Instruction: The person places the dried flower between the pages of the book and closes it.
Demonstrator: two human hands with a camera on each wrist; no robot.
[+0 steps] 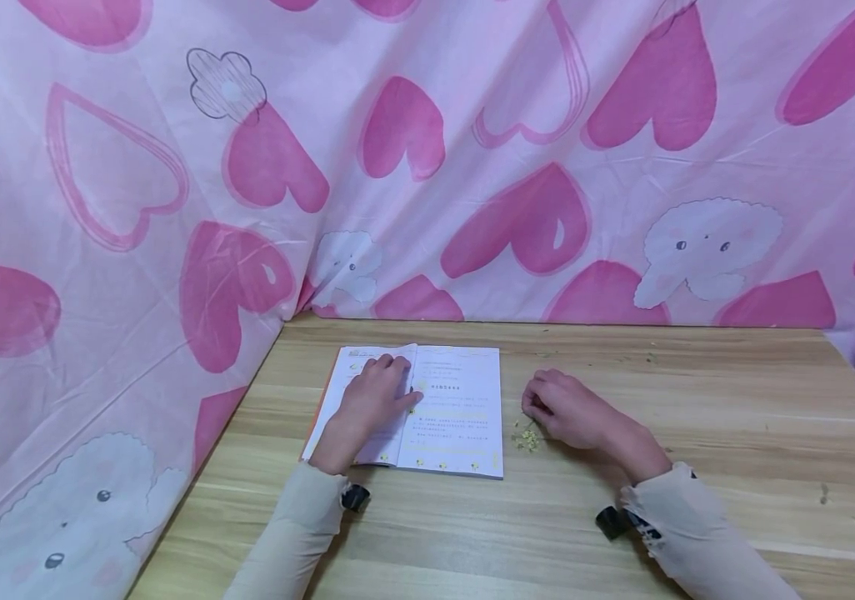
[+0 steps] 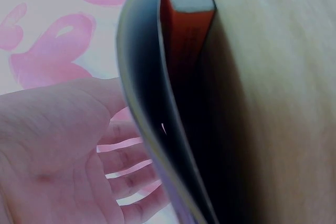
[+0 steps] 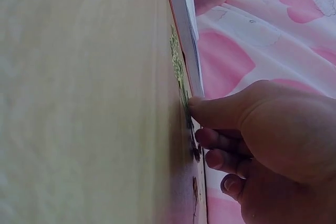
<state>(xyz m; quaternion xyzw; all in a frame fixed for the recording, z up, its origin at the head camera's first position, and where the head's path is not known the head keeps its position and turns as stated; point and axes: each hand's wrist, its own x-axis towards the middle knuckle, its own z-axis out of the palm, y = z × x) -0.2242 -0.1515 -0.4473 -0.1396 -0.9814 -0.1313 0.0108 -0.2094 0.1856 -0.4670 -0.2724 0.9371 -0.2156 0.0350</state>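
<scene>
Beige cloth sleeves [image 1: 701, 521] cross the lower edge. The loosely spread left hand [image 1: 371, 396] rests on the open white-paged book [image 1: 461, 437], centre; the curled right hand [image 1: 568, 408] pinches a thin yellow-green flower sprig [image 1: 527, 438], right of it. Rough pinching could snap the sprig.

A pale pink and white fabric sheet [image 1: 307, 67] hangs in folds from nine o'clock round through twelve to three, meeting the far edge of the pale brown, wood-grained tabletop [image 1: 472, 542], which spreads across six o'clock. Deep pink printed hearts [image 1: 397, 125] cover the sheet, points upward; a dark-outlined, hatched cloud-like drawing [image 1: 227, 85] sits between ten and eleven. White, scallop-edged cartoon animals [image 1: 712, 237] appear near three and at eight. Tiny green scraps [image 1: 651, 357] lie between three and four, a small dark speck [image 1: 823, 494] at four.
</scene>
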